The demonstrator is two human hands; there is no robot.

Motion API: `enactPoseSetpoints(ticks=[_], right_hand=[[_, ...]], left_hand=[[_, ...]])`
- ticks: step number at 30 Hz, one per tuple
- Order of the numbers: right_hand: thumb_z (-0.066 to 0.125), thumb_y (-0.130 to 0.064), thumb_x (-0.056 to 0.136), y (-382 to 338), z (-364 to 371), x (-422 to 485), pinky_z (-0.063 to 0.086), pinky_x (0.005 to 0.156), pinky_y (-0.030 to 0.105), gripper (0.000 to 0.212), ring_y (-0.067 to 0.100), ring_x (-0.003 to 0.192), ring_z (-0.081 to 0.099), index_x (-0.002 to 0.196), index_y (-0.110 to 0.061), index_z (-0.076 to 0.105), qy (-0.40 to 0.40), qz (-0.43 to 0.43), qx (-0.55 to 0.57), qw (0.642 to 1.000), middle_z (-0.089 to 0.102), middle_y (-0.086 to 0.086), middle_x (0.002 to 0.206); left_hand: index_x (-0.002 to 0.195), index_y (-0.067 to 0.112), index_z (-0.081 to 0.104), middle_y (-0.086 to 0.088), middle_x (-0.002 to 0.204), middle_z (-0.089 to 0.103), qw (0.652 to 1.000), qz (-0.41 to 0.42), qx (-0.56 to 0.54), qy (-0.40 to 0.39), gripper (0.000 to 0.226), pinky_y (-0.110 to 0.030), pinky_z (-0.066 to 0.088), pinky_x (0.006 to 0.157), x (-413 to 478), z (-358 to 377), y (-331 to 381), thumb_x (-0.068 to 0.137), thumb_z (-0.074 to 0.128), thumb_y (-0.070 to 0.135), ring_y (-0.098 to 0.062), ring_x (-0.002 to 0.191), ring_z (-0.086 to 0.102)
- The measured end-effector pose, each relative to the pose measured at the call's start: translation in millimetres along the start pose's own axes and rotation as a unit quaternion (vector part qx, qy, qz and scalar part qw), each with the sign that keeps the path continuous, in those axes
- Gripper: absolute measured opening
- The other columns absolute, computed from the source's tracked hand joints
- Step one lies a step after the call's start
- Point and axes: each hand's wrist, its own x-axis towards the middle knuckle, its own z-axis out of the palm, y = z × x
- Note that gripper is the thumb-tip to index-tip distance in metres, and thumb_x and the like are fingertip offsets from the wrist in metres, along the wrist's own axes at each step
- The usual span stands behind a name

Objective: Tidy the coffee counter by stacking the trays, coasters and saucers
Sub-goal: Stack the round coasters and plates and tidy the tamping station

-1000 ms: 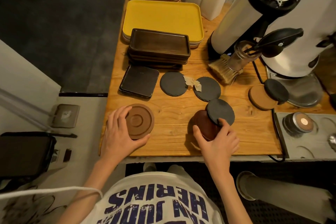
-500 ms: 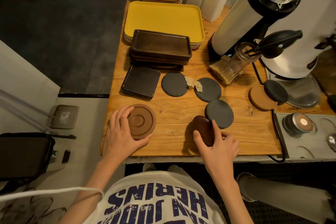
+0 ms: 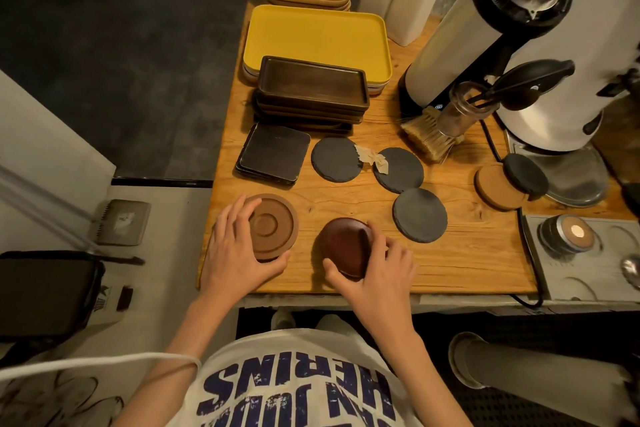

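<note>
Trays look sorted: dark trays point(image 3: 311, 87) piled against the yellow tray point(image 3: 318, 38) at the far end. At the near edge, left hand point(image 3: 235, 246) cups the ridged saucer point(image 3: 273, 225), right hand point(image 3: 377, 274) grips the dark saucer point(image 3: 346, 246) just beside it, not yet stacked. Three slate coasters point(image 3: 420, 215) lie loose, right of centre

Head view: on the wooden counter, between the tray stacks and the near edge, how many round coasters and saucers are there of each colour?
Dark grey coasters: 4
Cork coaster: 1
Brown saucers: 2, the lighter saucer held by the left hand, the darker saucer by the right hand
Total: 7
</note>
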Motion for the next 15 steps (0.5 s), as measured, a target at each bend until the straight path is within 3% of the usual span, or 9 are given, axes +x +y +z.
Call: enactPoseSetpoints(ticks=[5, 10, 15], right_hand=[[0.056, -0.069, 0.078, -7.2, 7.9, 18.6, 0.041, 0.094, 0.043, 0.087, 0.03, 0.109, 0.049, 0.145, -0.015, 0.041, 0.032, -0.039, -0.029, 0.998, 0.058, 0.01, 0.123], [0.043, -0.079, 0.076, -10.9, 12.3, 19.2, 0.036, 0.101, 0.044, 0.095, 0.031, 0.124, 0.041, 0.148, -0.02, 0.031, 0.03, -0.059, -0.014, 0.998, 0.046, 0.011, 0.142], [0.051, -0.082, 0.072, -12.3, 23.0, 10.6, 0.034, 0.106, 0.044, 0.102, 0.032, 0.134, 0.033, 0.151, -0.027, 0.02, -0.009, -0.111, -0.006, 0.994, 0.034, 0.011, 0.153]], left_hand=[[0.15, 0.029, 0.013, -0.001, 0.16, 0.017, 1.0, 0.009, -0.016, -0.008, 0.104, -0.04, 0.02, 0.11, -0.5, 1.0, -2.9, 0.065, 0.062, 0.064, -0.021, 0.145, 0.014], [0.15, 0.026, 0.016, -0.002, 0.159, 0.021, 1.0, 0.018, -0.009, -0.008, 0.101, -0.039, 0.021, 0.11, -0.5, 1.2, -3.6, 0.067, 0.058, 0.067, -0.021, 0.144, 0.017], [0.149, 0.025, 0.018, -0.003, 0.159, 0.02, 1.0, 0.025, -0.005, -0.003, 0.099, -0.038, 0.021, 0.111, -0.2, 0.4, -2.6, 0.068, 0.058, 0.065, -0.022, 0.145, 0.019]])
